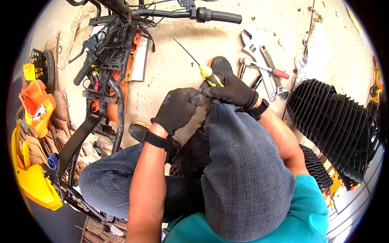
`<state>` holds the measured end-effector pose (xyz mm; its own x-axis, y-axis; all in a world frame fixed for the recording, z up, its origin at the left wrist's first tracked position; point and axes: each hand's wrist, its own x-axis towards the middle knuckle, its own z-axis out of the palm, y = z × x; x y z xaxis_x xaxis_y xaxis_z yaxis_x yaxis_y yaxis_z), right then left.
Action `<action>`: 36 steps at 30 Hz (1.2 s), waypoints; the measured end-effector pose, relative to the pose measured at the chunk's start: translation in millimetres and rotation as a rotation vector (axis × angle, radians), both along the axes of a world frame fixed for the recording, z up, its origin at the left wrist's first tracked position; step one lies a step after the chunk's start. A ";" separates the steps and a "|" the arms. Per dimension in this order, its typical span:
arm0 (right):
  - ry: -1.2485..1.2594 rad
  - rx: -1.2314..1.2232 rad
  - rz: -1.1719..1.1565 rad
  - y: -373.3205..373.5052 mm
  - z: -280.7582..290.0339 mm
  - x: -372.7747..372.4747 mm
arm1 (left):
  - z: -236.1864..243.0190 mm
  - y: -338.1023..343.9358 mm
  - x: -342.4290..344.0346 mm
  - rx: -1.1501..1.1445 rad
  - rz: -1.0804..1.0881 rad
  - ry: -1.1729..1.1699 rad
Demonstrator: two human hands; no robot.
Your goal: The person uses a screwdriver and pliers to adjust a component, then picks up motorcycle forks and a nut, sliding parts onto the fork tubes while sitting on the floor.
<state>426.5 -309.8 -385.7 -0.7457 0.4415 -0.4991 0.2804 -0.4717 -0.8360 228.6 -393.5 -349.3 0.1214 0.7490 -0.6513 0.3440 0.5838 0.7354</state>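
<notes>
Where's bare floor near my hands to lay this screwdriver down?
Bare floor shows between the screwdriver and white panel, and between the upper handlebar grip and adjustable wrench. It's crowded right, around that wrench and black slatted parts, and left, around the frame.

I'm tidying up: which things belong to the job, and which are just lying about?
Job, it seems:
yellow-and-black screwdriver in the black-gloved right hand
perhaps the knobbly black tyre between the legs

Lying about, it seems:
silver metal adjustable wrench
red-handled silver tool
orange plastic shell
yellow plastic panel
</notes>
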 end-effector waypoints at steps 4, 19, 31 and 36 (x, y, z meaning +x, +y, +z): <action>-0.028 0.029 0.084 -3.7 7.7 -1.0 | 19.0 -5.8 -3.4 0.013 -0.076 0.059; -0.242 0.677 -0.136 -1.8 -9.5 -2.6 | -26.1 -5.4 -20.6 -0.283 0.656 -0.484; -0.223 1.056 0.209 -2.6 -29.8 4.5 | -45.0 7.3 -20.9 -0.387 0.702 -0.534; -0.236 0.937 0.061 2.7 12.5 -15.7 | -54.3 -7.2 -21.3 -0.298 0.770 -0.507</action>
<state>410.8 -307.0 -373.3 -0.7060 0.7005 -0.1042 0.4909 0.3781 -0.7849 207.3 -400.8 -403.6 -0.0148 0.5538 -0.8325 -0.5279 0.7028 0.4768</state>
